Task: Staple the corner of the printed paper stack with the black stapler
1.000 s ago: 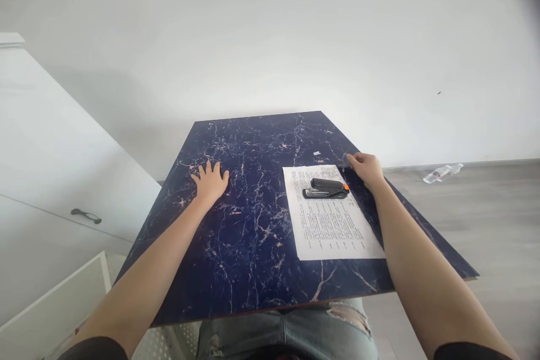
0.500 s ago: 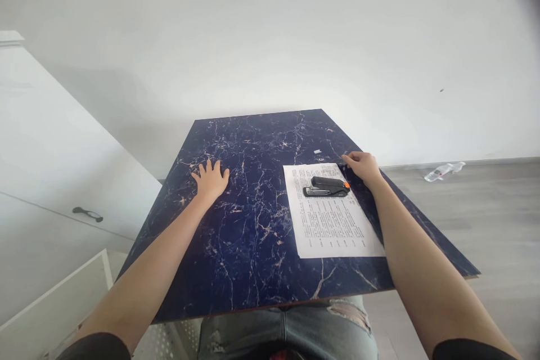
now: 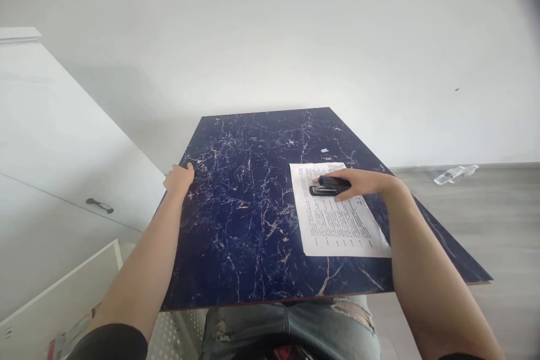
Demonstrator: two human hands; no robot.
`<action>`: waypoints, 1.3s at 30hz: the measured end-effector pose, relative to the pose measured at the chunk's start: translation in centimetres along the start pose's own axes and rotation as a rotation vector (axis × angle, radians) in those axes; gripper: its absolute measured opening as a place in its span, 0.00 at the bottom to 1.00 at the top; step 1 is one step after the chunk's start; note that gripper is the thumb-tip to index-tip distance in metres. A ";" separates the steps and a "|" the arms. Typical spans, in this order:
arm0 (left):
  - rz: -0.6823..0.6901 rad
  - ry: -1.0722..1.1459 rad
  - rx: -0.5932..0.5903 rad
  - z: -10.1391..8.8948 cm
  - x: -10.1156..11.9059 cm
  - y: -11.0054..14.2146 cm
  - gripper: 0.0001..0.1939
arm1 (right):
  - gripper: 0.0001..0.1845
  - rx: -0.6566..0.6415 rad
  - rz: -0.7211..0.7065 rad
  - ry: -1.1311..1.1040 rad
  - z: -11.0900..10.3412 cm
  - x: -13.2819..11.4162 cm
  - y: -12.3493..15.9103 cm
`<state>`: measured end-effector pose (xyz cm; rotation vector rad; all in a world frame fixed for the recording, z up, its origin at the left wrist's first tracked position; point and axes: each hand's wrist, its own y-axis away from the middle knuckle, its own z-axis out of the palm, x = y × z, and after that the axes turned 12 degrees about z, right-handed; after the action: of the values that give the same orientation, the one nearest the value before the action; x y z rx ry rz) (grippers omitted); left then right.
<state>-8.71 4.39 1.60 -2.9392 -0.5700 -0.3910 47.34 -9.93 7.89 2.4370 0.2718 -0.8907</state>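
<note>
A dark blue marbled board (image 3: 253,219) lies across my lap. On its right half sits a printed white sheet (image 3: 337,225). A black stapler (image 3: 329,185) rests on the sheet's upper part. My right hand (image 3: 363,181) reaches in from the right and its fingers close around the stapler's near end. My left hand (image 3: 179,178) grips the board's left edge, fingers curled over it. A tiny white scrap (image 3: 324,151) lies beyond the sheet.
A white cabinet with a dark handle (image 3: 99,205) stands to the left. A white wall rises behind the board. On the grey floor at right lies a plastic bottle (image 3: 453,173).
My right hand moved from the board's right edge onto the stapler and closed on it. My left hand slid from flat on the board to its left edge.
</note>
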 end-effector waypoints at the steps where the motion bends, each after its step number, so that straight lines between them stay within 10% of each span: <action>1: 0.003 -0.001 0.001 0.1 0.1 0.0 0.37 | 0.35 0.008 0.015 0.043 0.5 -0.8 -0.4; 14: 0.014 0.044 0.006 0.2 0.2 0.2 0.36 | 0.06 0.100 -0.317 0.249 12.4 -16.2 -10.1; 22: 0.016 0.064 -0.003 -0.1 0.3 0.4 0.36 | 0.12 0.086 -0.402 0.212 16.5 -23.7 -14.2; 26: 0.007 0.076 0.008 0.0 0.3 0.3 0.36 | 0.24 0.258 -0.366 0.102 11.4 -20.6 -14.5; 31: 0.002 0.097 0.010 0.1 0.4 0.3 0.35 | 0.22 0.955 0.163 -0.025 3.5 -10.0 -12.7; 35: 0.002 0.095 0.024 0.3 0.2 0.2 0.35 | 0.23 1.196 0.429 -0.102 2.3 -2.3 -11.6; 39: 0.006 0.094 0.034 0.5 0.1 0.3 0.35 | 0.18 1.163 0.389 -0.107 3.0 -0.4 -13.6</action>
<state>-8.43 4.27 1.09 -2.8719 -0.5507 -0.5101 40.61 -0.08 0.65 3.2164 -1.0043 -1.1723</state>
